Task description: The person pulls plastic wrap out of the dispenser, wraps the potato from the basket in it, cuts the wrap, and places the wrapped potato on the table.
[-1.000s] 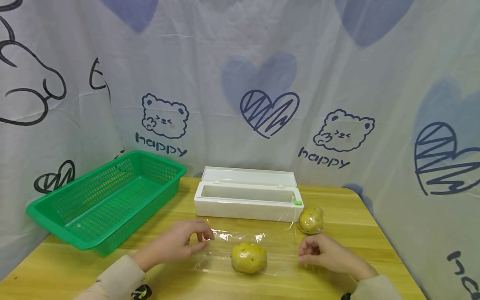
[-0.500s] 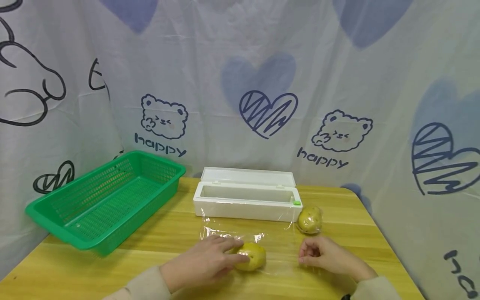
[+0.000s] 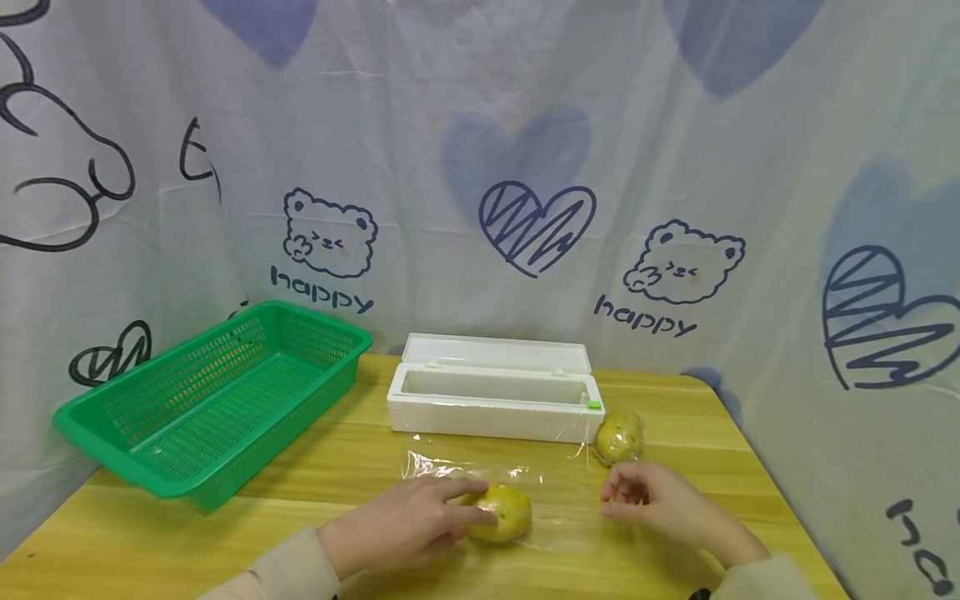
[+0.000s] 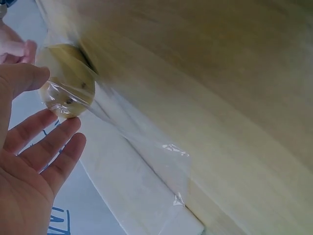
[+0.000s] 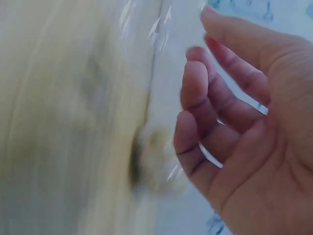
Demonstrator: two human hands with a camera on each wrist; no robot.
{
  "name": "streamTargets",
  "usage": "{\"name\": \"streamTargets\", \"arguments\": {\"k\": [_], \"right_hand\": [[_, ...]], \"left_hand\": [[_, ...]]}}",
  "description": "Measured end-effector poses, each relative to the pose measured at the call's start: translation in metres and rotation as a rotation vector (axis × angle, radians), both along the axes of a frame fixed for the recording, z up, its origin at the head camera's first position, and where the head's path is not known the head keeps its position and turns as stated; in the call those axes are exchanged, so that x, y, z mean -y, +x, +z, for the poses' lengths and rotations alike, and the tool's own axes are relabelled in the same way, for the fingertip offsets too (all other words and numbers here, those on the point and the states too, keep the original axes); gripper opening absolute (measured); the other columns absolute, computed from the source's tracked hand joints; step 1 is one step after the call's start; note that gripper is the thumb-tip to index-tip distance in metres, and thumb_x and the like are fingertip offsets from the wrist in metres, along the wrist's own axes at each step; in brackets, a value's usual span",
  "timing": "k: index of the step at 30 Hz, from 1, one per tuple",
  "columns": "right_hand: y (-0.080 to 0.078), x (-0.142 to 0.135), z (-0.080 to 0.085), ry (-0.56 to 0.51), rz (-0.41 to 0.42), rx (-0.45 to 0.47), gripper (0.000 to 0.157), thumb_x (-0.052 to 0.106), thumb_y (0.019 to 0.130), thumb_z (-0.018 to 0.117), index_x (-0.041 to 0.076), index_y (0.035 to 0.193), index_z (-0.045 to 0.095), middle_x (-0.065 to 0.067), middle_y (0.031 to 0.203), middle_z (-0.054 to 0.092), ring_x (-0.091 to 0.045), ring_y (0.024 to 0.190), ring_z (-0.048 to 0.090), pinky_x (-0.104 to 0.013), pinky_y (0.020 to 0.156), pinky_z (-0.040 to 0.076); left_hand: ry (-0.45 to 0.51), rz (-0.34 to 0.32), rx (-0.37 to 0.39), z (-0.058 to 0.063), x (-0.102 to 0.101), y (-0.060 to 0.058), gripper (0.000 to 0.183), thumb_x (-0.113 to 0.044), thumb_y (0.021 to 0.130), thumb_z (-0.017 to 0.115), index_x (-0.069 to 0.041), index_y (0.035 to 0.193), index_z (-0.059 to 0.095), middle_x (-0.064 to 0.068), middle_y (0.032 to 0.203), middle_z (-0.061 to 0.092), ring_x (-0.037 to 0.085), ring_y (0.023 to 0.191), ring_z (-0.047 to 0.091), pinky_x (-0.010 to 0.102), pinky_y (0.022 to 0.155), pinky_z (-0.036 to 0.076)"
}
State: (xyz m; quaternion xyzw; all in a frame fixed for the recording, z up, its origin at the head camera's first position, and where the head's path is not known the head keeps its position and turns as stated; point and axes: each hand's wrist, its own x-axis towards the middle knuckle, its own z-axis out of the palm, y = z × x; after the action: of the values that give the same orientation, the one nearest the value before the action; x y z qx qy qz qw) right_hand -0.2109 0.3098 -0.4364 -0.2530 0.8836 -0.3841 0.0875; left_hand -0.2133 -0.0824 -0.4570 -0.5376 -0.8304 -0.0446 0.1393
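Observation:
A yellow potato (image 3: 510, 512) lies on a sheet of clear cling film (image 3: 442, 467) on the table. My left hand (image 3: 408, 525) holds its left side between thumb and fingers. Close up, the left wrist view shows film across this potato (image 4: 68, 81), with the left hand (image 4: 36, 132) around it. To the right, my right hand (image 3: 667, 508) is by the film's right edge. In the right wrist view, the right hand (image 5: 244, 107) has loosely bent fingers and nothing visible between them. A second potato (image 3: 619, 437), wrapped in film, sits behind it.
Behind the film stands a white cling film box (image 3: 495, 421) with its lid raised and a green cutter slide at its right end. A green plastic basket (image 3: 225, 458) is at the left of the wooden table (image 3: 360, 467). A printed curtain (image 3: 420, 275) hangs behind.
My left hand has moved right from the film's left edge onto the potato and taken hold of it. My right hand has shifted only slightly.

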Motion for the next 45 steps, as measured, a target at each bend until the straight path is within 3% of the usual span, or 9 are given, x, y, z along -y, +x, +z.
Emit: {"name": "streamTargets", "arguments": {"k": [6, 9, 14, 18, 23, 31, 38, 45], "right_hand": [[0.017, 0.052, 0.002, 0.035, 0.149, -0.328, 0.011, 0.022, 0.099, 0.079, 0.024, 0.107, 0.072, 0.014, 0.103, 0.069, -0.005, 0.094, 0.066, -0.029, 0.081, 0.059], [0.023, 0.072, -0.006, 0.095, 0.175, -0.395, 0.019, 0.024, 0.100, 0.078, 0.030, 0.117, 0.071, 0.016, 0.120, 0.066, -0.009, 0.110, 0.066, -0.034, 0.097, 0.059], [0.027, 0.085, -0.019, 0.178, 0.139, -0.427, 0.029, 0.029, 0.100, 0.078, 0.038, 0.126, 0.070, 0.011, 0.141, 0.061, -0.011, 0.127, 0.060, -0.042, 0.109, 0.056], [0.027, 0.087, -0.024, 0.202, 0.116, -0.434, 0.033, 0.032, 0.099, 0.079, 0.040, 0.130, 0.069, 0.009, 0.147, 0.061, -0.015, 0.131, 0.060, -0.048, 0.110, 0.055], [0.023, 0.089, -0.026, 0.199, 0.117, -0.437, 0.035, 0.031, 0.098, 0.080, 0.039, 0.130, 0.068, 0.009, 0.144, 0.062, -0.015, 0.128, 0.062, -0.050, 0.108, 0.056], [0.015, 0.094, -0.030, 0.136, 0.164, -0.515, 0.040, 0.023, 0.092, 0.086, 0.031, 0.126, 0.067, 0.014, 0.125, 0.061, -0.006, 0.111, 0.060, -0.033, 0.098, 0.058], [0.011, 0.099, -0.031, 0.158, 0.111, -0.488, 0.045, 0.025, 0.089, 0.089, 0.032, 0.125, 0.063, 0.015, 0.124, 0.058, -0.005, 0.112, 0.059, -0.035, 0.100, 0.059], [0.004, 0.105, -0.033, 0.174, 0.048, -0.474, 0.046, 0.021, 0.088, 0.089, 0.028, 0.126, 0.063, 0.013, 0.122, 0.061, -0.006, 0.112, 0.062, -0.038, 0.101, 0.059]], "left_hand": [[0.019, -0.018, -0.004, -0.001, 0.001, -0.002, 0.046, -0.020, 0.098, 0.079, -0.032, 0.141, 0.067, 0.004, 0.150, 0.065, 0.021, 0.129, 0.069, 0.040, 0.101, 0.062], [0.022, -0.027, -0.018, -0.002, 0.002, -0.002, 0.046, -0.019, 0.097, 0.079, -0.031, 0.140, 0.067, 0.004, 0.150, 0.065, 0.021, 0.130, 0.069, 0.039, 0.102, 0.062], [0.027, -0.031, -0.003, -0.002, 0.002, -0.002, 0.047, -0.019, 0.099, 0.077, -0.029, 0.143, 0.064, 0.004, 0.151, 0.064, 0.021, 0.132, 0.067, 0.040, 0.105, 0.060], [0.054, -0.022, 0.037, -0.004, 0.003, -0.002, 0.047, -0.018, 0.098, 0.078, -0.027, 0.142, 0.064, 0.006, 0.151, 0.064, 0.022, 0.133, 0.067, 0.040, 0.104, 0.061], [0.079, 0.013, 0.125, -0.004, 0.003, -0.002, 0.045, -0.017, 0.099, 0.077, -0.026, 0.142, 0.064, 0.011, 0.151, 0.064, 0.025, 0.133, 0.068, 0.041, 0.101, 0.063], [0.133, 0.027, 0.234, -0.007, 0.000, -0.003, 0.046, -0.019, 0.099, 0.078, -0.023, 0.142, 0.062, 0.008, 0.147, 0.065, 0.024, 0.128, 0.069, 0.039, 0.103, 0.061], [0.166, 0.086, 0.369, -0.009, -0.002, -0.004, 0.052, -0.020, 0.097, 0.081, -0.026, 0.144, 0.059, -0.001, 0.144, 0.064, 0.015, 0.123, 0.068, 0.036, 0.105, 0.060], [0.192, 0.135, 0.411, -0.010, -0.004, -0.010, 0.056, -0.021, 0.096, 0.082, -0.024, 0.147, 0.058, -0.002, 0.146, 0.065, 0.019, 0.132, 0.064, 0.042, 0.112, 0.056]]}}
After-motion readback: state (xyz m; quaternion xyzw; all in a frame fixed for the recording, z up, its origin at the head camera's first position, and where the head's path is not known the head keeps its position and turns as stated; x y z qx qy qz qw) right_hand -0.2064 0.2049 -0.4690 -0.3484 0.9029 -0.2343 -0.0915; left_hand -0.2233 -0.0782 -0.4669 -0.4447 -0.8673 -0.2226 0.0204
